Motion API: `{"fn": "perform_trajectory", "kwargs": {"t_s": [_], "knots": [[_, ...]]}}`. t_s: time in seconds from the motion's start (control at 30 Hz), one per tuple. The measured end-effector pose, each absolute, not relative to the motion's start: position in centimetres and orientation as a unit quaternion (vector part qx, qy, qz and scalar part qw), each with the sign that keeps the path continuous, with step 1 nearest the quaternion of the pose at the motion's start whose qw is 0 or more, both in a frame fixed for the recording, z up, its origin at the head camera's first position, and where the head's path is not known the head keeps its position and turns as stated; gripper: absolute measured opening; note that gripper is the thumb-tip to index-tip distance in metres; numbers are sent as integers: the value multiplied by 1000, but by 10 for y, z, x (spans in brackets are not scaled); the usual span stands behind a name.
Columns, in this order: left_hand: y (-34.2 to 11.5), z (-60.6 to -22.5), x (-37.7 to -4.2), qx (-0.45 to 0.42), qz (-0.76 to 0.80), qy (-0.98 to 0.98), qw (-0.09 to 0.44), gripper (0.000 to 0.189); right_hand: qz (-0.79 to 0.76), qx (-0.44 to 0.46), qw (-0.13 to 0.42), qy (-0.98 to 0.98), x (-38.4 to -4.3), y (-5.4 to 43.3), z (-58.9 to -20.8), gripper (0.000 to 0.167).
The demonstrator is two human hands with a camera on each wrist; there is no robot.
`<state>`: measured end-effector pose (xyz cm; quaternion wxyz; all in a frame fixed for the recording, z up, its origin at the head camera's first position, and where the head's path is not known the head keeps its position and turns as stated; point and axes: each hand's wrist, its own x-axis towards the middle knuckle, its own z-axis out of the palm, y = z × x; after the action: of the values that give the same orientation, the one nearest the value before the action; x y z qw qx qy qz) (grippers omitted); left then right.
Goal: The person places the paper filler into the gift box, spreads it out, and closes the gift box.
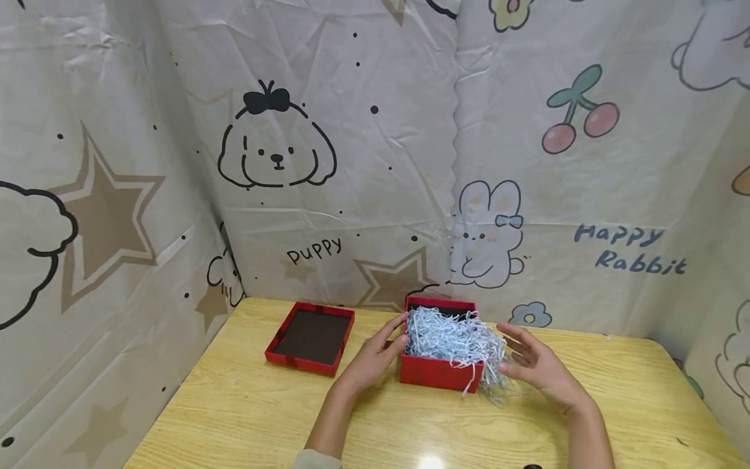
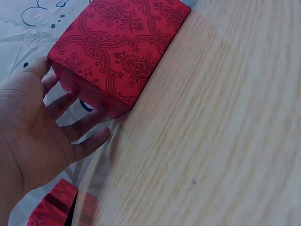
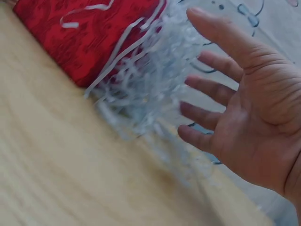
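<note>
A red patterned box (image 1: 441, 372) stands on the table, heaped with pale shredded paper (image 1: 448, 335). Strands spill over its right side and hang down toward the tabletop. My left hand (image 1: 375, 358) rests against the box's left side, fingers extended along that wall in the left wrist view, thumb at the upper edge. On the other side, my right hand (image 3: 249, 108) is held beside the spilling strands with fingers spread and nothing in its grasp. The box's inside is mostly hidden under the paper.
A red lid (image 1: 310, 337) with a dark inside lies upturned to the left of the box on the wooden table (image 1: 234, 404). A printed cloth (image 1: 351, 195) hangs behind the table. A small dark round object (image 1: 532, 466) shows at the near edge.
</note>
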<state>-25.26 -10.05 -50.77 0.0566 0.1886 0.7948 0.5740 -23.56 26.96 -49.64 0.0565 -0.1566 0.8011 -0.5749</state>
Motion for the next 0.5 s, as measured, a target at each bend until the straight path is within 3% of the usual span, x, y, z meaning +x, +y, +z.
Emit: {"fn": "perform_trajectory", "kwargs": {"t_s": [0.27, 0.5], "knots": [[-101, -508, -252, 191, 573, 795, 60, 58, -575, -172, 87, 795, -238, 262, -514, 90], [-101, -508, -253, 192, 576, 793, 57, 57, -604, -171, 86, 774, -242, 249, -513, 78]]}}
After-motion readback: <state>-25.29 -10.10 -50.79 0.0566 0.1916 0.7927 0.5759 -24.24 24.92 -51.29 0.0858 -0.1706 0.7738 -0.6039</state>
